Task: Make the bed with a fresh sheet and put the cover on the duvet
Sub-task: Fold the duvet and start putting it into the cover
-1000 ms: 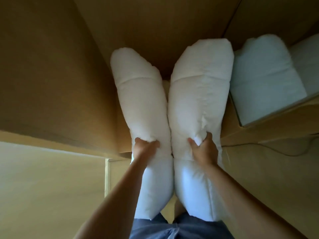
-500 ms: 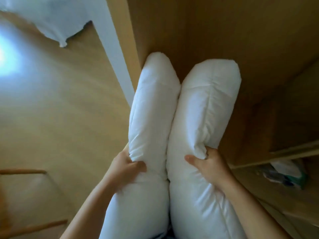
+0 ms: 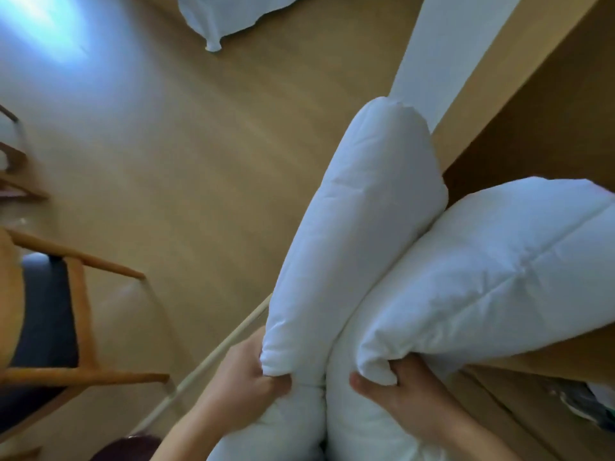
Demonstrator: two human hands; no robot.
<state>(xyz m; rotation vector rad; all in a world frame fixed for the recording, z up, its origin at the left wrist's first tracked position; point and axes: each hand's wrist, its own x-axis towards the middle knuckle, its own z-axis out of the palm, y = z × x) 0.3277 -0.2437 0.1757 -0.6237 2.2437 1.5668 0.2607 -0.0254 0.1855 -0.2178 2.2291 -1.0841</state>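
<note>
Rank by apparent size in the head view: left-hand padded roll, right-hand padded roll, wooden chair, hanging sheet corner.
1-2. Left-hand padded roll and right-hand padded roll: about alike; both near the camera and cropped.
3. Wooden chair, partly out of frame.
4. Hanging sheet corner.

One view, head-worn, wide-angle: looks steeply down from close above left hand (image 3: 246, 377) and right hand (image 3: 411, 392); floor (image 3: 199, 161) beyond left hand.

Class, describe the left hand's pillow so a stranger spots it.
Find the tan wooden wardrobe on the right. Beside it, pick the more upright puffy white pillow gripped by the left hand. The matching pillow in the right hand leans rightward.
</note>
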